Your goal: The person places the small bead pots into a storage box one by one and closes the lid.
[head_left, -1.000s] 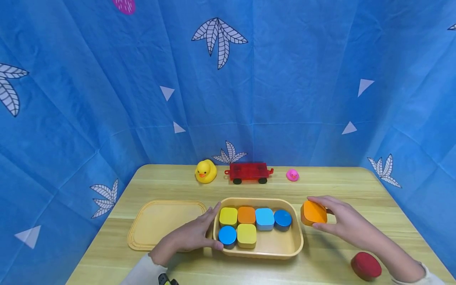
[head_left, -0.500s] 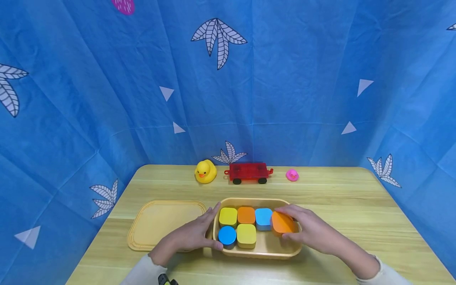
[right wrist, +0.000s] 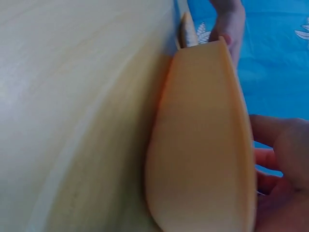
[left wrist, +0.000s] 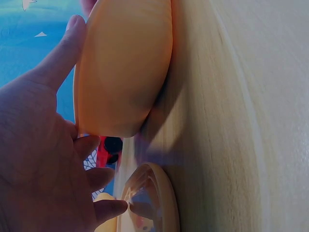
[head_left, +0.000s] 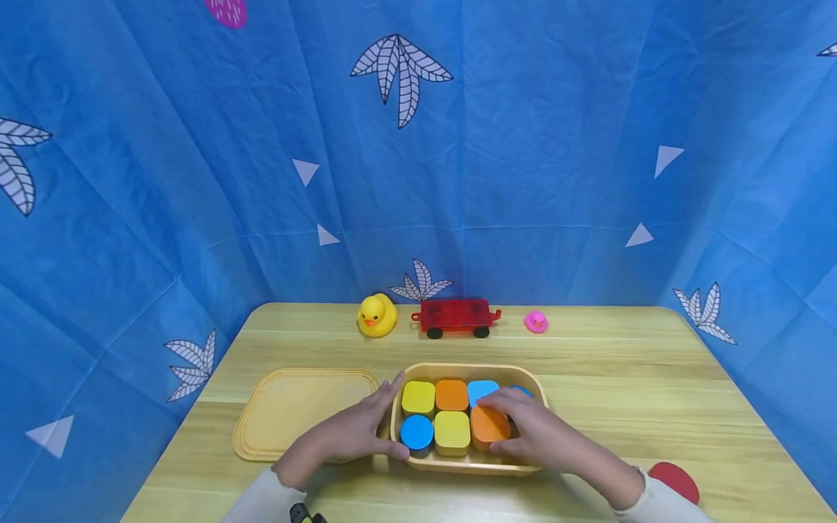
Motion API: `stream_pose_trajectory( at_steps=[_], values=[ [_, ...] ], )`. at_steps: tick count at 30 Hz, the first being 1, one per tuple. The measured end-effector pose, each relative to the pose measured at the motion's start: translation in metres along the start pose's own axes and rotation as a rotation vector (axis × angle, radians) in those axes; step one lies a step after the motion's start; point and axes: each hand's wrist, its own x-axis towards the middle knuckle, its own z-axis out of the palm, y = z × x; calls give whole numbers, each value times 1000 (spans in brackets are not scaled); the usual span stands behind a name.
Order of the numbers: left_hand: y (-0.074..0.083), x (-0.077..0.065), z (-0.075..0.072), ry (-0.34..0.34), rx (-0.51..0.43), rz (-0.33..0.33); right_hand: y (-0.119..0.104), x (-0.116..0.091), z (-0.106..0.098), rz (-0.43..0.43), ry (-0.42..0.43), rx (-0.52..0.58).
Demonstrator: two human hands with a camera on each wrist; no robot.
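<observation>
A tan oblong plastic box (head_left: 543,392) stands on the table with several blocks inside. My left hand (head_left: 349,432) holds its left end, thumb at the front corner and index finger at the back corner. My right hand (head_left: 532,428) grips an orange rounded-square block (head_left: 490,425) by its sides, down in the front row. Beside that block lie a yellow block (head_left: 452,430) and a round blue block (head_left: 417,433). Along the back row are a yellow block (head_left: 418,396), an orange block (head_left: 452,395), a light blue block (head_left: 482,392) and a blue block (head_left: 521,391), partly hidden by my right hand.
A tan lid (head_left: 304,410) lies left of the box. A red round block (head_left: 675,481) rests at the right front, partly behind my sleeve. Along the back edge stand a yellow duck (head_left: 377,315), a red wagon (head_left: 456,317) and a pink duck (head_left: 536,322). A blue curtain (head_left: 549,145) hangs behind.
My right hand has carried the orange block leftward from outside the box, over the round blue block at the back right, into the front row. My left hand has stayed at the box's end.
</observation>
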Motion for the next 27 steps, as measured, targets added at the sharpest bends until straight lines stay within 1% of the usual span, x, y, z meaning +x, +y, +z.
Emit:
stream_pose_trajectory(
  at_steps=[4, 11, 17, 21, 27],
  values=[
    [0, 0, 0, 1, 0, -1, 0, 2, 6, 19, 2, -31],
    [1, 0, 0, 4, 1, -5, 0, 3, 17, -1, 83, -123],
    [1, 0, 0, 4, -2, -13, 0, 3, 21, 13, 99, -156],
    [2, 0, 0, 4, -2, -14, 0, 2, 20, 15, 97, -133],
    [2, 0, 0, 4, -4, -20, 0, -3, 11, 24, 97, -47]
  ],
)
